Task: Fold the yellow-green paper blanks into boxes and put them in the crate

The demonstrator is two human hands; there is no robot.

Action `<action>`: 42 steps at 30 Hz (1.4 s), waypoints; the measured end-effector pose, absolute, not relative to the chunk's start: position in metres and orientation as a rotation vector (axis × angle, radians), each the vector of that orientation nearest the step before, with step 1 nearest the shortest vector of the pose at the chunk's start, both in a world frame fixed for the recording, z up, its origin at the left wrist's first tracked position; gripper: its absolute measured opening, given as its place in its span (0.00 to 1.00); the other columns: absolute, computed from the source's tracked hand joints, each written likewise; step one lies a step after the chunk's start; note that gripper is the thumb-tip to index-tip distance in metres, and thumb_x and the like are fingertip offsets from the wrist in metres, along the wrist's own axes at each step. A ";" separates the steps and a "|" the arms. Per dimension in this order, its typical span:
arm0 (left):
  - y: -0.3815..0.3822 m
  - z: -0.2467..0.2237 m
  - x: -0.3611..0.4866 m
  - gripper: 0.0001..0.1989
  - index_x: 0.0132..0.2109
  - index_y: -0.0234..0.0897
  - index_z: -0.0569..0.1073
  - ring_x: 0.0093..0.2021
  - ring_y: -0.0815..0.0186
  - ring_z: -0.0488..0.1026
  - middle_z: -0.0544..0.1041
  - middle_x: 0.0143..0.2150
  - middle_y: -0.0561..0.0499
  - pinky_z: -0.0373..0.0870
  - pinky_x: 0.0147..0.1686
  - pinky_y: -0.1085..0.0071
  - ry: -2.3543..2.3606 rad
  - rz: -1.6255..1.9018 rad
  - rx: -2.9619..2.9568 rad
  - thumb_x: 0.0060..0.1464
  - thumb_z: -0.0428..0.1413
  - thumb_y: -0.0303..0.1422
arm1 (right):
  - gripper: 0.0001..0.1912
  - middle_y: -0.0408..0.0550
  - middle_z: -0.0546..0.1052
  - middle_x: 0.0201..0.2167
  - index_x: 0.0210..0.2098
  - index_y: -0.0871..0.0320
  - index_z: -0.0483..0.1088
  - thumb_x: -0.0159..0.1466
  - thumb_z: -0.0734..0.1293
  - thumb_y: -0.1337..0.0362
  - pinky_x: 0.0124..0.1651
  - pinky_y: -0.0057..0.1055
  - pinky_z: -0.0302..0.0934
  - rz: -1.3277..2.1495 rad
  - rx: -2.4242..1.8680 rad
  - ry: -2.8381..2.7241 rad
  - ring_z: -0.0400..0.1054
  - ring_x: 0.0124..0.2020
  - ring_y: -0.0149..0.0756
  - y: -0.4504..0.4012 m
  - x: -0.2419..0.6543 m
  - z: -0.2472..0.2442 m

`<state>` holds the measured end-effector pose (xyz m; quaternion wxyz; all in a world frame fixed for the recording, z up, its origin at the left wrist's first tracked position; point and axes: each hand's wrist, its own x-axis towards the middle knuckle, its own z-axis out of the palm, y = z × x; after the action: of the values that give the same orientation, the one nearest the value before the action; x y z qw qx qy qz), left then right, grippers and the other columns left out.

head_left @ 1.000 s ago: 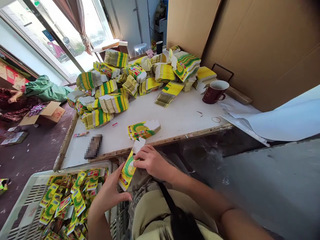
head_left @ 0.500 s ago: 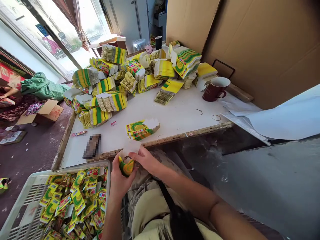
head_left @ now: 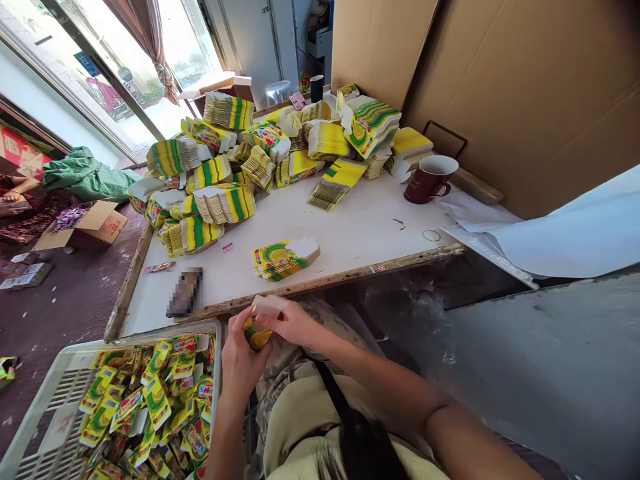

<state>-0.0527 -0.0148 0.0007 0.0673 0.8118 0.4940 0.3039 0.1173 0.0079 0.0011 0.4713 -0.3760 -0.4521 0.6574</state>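
Note:
Over my lap, just below the table's front edge, both hands are on one small yellow and green carton (head_left: pixel 257 339). My left hand (head_left: pixel 241 360) wraps round its body, thumb on the near side. My right hand (head_left: pixel 293 323) pinches at its upper end, where a white flap (head_left: pixel 270 305) stands out. The carton's inside is mostly hidden by my fingers. Beyond my hands, a short stack of flat cartons (head_left: pixel 285 259) rests on the white table (head_left: pixel 360 233). To the left of my left hand is a white plastic basket (head_left: pixel 219 373) heaped with yellow cartons (head_left: pixel 156 403).
Bundles of flat cartons (head_left: pixel 225 203) are piled along the table's back and left. A dark red mug (head_left: pixel 430 179) stands at the right, near large cardboard sheets (head_left: pixel 500 100). A pixelated dark object (head_left: pixel 185 293) lies front left. At far left, a person's hand (head_left: pixel 20 187) shows.
The carton's white flap has tipped lower and folded over toward its opening. My right hand has shifted slightly along the top, while my left hand keeps its hold.

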 end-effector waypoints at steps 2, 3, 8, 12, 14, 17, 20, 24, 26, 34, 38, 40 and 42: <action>-0.014 0.000 -0.052 0.32 0.63 0.42 0.58 0.47 0.56 0.75 0.71 0.50 0.44 0.75 0.42 0.62 1.514 0.851 2.490 0.54 0.59 0.29 | 0.10 0.39 0.72 0.26 0.29 0.56 0.71 0.55 0.73 0.58 0.37 0.30 0.61 1.406 -1.089 -1.260 0.63 0.30 0.31 0.011 0.122 0.001; -0.013 -0.001 -0.052 0.32 0.63 0.42 0.58 0.46 0.56 0.75 0.71 0.50 0.44 0.75 0.42 0.62 1.516 0.828 2.502 0.54 0.59 0.30 | 0.10 0.38 0.70 0.24 0.27 0.56 0.69 0.54 0.73 0.60 0.36 0.30 0.61 1.339 -1.141 -1.315 0.62 0.28 0.30 0.013 0.124 0.001; -0.006 0.000 -0.052 0.34 0.64 0.41 0.57 0.48 0.55 0.75 0.72 0.51 0.43 0.75 0.44 0.61 1.626 0.949 2.406 0.54 0.61 0.35 | 0.12 0.39 0.74 0.30 0.32 0.57 0.69 0.53 0.74 0.60 0.40 0.32 0.68 1.784 -0.817 -0.897 0.70 0.33 0.31 0.020 0.129 -0.004; -0.002 0.001 -0.052 0.37 0.65 0.39 0.56 0.47 0.57 0.76 0.72 0.52 0.43 0.74 0.44 0.61 1.618 1.056 2.323 0.52 0.62 0.35 | 0.24 0.40 0.76 0.30 0.31 0.59 0.69 0.45 0.81 0.53 0.43 0.31 0.69 2.024 -0.599 -0.619 0.72 0.31 0.28 0.016 0.128 -0.012; -0.002 0.002 -0.051 0.37 0.65 0.39 0.56 0.46 0.58 0.76 0.72 0.52 0.43 0.74 0.44 0.62 1.593 1.057 2.287 0.51 0.62 0.35 | 0.26 0.40 0.76 0.29 0.32 0.59 0.69 0.45 0.81 0.51 0.41 0.30 0.68 2.044 -0.604 -0.611 0.71 0.28 0.27 0.013 0.128 -0.015; -0.003 0.002 -0.051 0.37 0.64 0.39 0.56 0.46 0.57 0.76 0.73 0.51 0.43 0.74 0.44 0.61 1.635 1.010 2.194 0.51 0.63 0.37 | 0.25 0.40 0.75 0.29 0.32 0.59 0.70 0.46 0.80 0.50 0.39 0.29 0.67 1.912 -0.642 -0.706 0.71 0.29 0.27 0.013 0.127 -0.014; -0.005 0.001 -0.050 0.37 0.64 0.39 0.56 0.45 0.57 0.76 0.73 0.51 0.43 0.74 0.44 0.61 1.623 0.916 2.119 0.52 0.63 0.39 | 0.23 0.37 0.72 0.27 0.33 0.58 0.68 0.48 0.79 0.51 0.35 0.27 0.63 1.713 -0.708 -0.866 0.66 0.28 0.26 0.015 0.123 -0.008; -0.008 -0.001 -0.048 0.36 0.63 0.40 0.55 0.46 0.59 0.76 0.72 0.52 0.43 0.74 0.44 0.61 1.547 0.850 2.037 0.51 0.63 0.39 | 0.23 0.35 0.67 0.27 0.37 0.56 0.66 0.53 0.77 0.51 0.32 0.26 0.59 1.519 -0.759 -0.989 0.61 0.27 0.26 0.018 0.120 -0.003; -0.009 -0.002 -0.048 0.37 0.63 0.40 0.55 0.48 0.59 0.75 0.71 0.53 0.43 0.74 0.46 0.61 1.538 0.873 1.991 0.51 0.63 0.39 | 0.27 0.36 0.67 0.29 0.40 0.55 0.65 0.51 0.77 0.49 0.34 0.26 0.61 1.585 -0.665 -0.973 0.63 0.29 0.26 0.019 0.121 -0.005; -0.007 -0.001 -0.042 0.37 0.64 0.40 0.55 0.49 0.57 0.76 0.71 0.54 0.42 0.74 0.47 0.59 1.563 0.837 1.985 0.52 0.62 0.39 | 0.16 0.40 0.69 0.32 0.40 0.57 0.67 0.58 0.73 0.56 0.36 0.28 0.61 1.337 -0.792 -1.143 0.63 0.32 0.29 0.022 0.123 -0.006; -0.012 -0.004 -0.039 0.32 0.59 0.40 0.59 0.43 0.59 0.77 0.75 0.47 0.46 0.74 0.43 0.62 1.612 0.852 1.946 0.50 0.62 0.37 | 0.19 0.38 0.70 0.31 0.42 0.56 0.66 0.57 0.73 0.55 0.38 0.29 0.61 1.424 -0.856 -1.085 0.64 0.31 0.30 0.028 0.121 -0.006; -0.016 -0.006 -0.038 0.30 0.56 0.40 0.60 0.42 0.60 0.77 0.75 0.45 0.47 0.74 0.42 0.62 1.632 0.844 1.956 0.48 0.62 0.35 | 0.21 0.39 0.71 0.31 0.40 0.56 0.67 0.55 0.75 0.51 0.40 0.31 0.63 1.595 -0.830 -1.038 0.67 0.32 0.31 0.029 0.119 -0.012; -0.021 -0.007 -0.036 0.29 0.56 0.40 0.59 0.43 0.59 0.77 0.75 0.47 0.46 0.75 0.43 0.62 1.571 0.806 1.992 0.47 0.61 0.32 | 0.23 0.42 0.75 0.33 0.40 0.56 0.70 0.53 0.76 0.48 0.43 0.33 0.65 1.762 -0.795 -1.038 0.70 0.36 0.34 0.027 0.117 -0.021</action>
<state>-0.0363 -0.0206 -0.0069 0.2374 0.7270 0.5733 0.2941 0.1167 0.0269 -0.0213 0.4562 -0.3226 -0.4211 0.7145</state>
